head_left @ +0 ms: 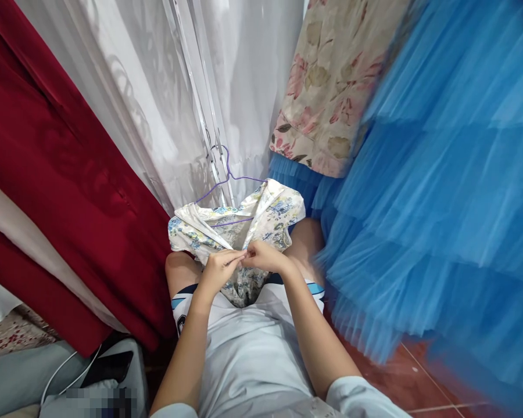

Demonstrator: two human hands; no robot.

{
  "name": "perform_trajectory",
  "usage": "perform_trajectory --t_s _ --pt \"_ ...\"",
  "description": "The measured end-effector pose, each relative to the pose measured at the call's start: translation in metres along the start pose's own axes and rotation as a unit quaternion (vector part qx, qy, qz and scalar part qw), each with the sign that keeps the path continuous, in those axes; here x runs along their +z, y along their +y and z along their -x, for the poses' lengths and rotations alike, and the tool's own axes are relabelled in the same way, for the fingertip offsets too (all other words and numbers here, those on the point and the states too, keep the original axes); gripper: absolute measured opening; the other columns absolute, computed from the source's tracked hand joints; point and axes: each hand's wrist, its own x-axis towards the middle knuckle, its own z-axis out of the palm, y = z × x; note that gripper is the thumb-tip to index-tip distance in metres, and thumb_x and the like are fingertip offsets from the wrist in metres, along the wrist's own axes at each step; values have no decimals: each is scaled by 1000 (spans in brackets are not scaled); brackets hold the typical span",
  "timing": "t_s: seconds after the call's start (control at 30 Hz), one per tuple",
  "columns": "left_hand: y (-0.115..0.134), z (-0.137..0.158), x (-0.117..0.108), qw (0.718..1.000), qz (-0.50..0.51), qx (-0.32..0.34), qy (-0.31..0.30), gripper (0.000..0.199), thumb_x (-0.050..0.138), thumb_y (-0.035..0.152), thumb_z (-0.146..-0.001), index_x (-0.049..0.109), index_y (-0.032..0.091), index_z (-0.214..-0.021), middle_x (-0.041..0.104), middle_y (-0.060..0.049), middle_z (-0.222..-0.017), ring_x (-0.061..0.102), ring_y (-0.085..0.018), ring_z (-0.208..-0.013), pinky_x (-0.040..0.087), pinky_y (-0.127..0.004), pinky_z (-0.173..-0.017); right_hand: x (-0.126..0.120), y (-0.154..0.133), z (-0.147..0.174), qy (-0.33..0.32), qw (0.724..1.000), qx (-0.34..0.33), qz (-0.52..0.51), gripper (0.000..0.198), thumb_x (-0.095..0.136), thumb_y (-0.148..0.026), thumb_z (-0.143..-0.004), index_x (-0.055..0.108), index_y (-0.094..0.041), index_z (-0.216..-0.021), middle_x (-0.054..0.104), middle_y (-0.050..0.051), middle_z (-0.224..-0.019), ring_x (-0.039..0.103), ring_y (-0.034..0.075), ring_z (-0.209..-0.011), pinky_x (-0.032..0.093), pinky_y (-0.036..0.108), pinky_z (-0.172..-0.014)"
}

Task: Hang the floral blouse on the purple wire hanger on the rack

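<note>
A white shirt with blue and yellow flowers point(279, 217) lies across my thighs, its collar spread on a thin purple wire hanger point(229, 173). My left hand point(221, 268) pinches one front edge of the shirt just below the collar opening. Close against it, my right hand point(264, 256) has its fingers closed on the other front edge, so the two edges meet between my fingertips. Whether a button sits there is too small to see. The lower part of the shirt hangs down between my legs, partly behind my hands.
White sheer curtains point(253, 75) and a metal pole point(204, 98) stand ahead. Dark red cloth point(91, 191) hangs on the left, a floral cloth point(326, 87) and layered blue tulle point(431, 191) on the right. At lower left, a dark phone point(108, 368) and white cable point(56, 371) lie on a grey seat.
</note>
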Motion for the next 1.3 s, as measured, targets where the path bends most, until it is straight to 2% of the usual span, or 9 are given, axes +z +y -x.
perform_trajectory --t_s 0.17,0.27,0.4,0.5,0.67,0.8,0.93,1.13,1.3 --pt "5 -8 -17 999 -6 -1 -33 30 59 21 -88 71 26 -115 72 -5 -114 68 -24 -104 51 -33 -94 2 -3 0 17 1000 18 -9 30 63 -36 -77 56 -15 -58 58 0 -54 45 10 -51 31 23 -50" --pt "2 -14 -26 992 -81 74 -64 29 56 20 -91 68 24 -117 72 -6 -111 69 -22 -101 52 -33 -92 -1 -8 2 3 1000 27 4 32 64 -38 -77 57 -15 -56 56 -1 -50 41 9 -48 29 23 -48" --pt "-4 -29 -41 944 -242 184 -129 30 45 15 -95 59 20 -121 67 -8 -103 66 -19 -90 52 -30 -77 -2 -11 1 -6 1000 30 -4 33 64 -36 -77 52 -16 -54 58 -1 -51 41 8 -48 29 22 -49" --pt "0 -57 -58 906 -335 238 -102 27 41 11 -94 58 18 -114 62 -8 -95 62 -17 -80 49 -27 -70 -3 -11 -2 -32 998 40 -28 37 65 -36 -75 43 -17 -54 59 -1 -52 41 8 -47 28 22 -48" --pt "27 -129 -81 865 -400 302 -13 20 40 10 -92 56 18 -100 58 -7 -90 58 -17 -73 43 -27 -61 -8 -19 -4 -77 996 29 -33 34 66 -36 -74 45 -17 -55 62 0 -53 39 8 -46 28 23 -47" --pt "40 -170 -82 876 -382 288 59 18 42 9 -90 55 19 -98 59 -7 -93 59 -19 -77 42 -28 -63 -5 -21 -2 -99 994 49 -15 35 68 -37 -72 46 -18 -53 61 0 -51 40 9 -45 28 24 -47" --pt "36 -173 -78 891 -348 266 118 14 48 8 -88 54 19 -94 60 -6 -91 59 -20 -83 45 -31 -75 6 -13 1 -92 994 56 -10 35 69 -36 -72 48 -17 -52 62 0 -51 41 9 -46 30 23 -48" --pt "27 -146 -79 903 -300 296 78 9 51 11 -90 53 19 -94 62 -5 -89 61 -21 -93 46 -34 -85 10 -13 -3 -24 998 12 -50 31 59 -39 -84 63 -14 -65 64 1 -59 47 10 -51 35 23 -52" --pt "26 -131 -71 924 -240 294 53 12 50 11 -91 54 19 -98 61 -5 -91 62 -18 -92 49 -32 -83 5 -32 -6 127 978 -49 -159 27 57 -42 -88 64 -16 -84 64 1 -67 55 13 -59 40 24 -56"
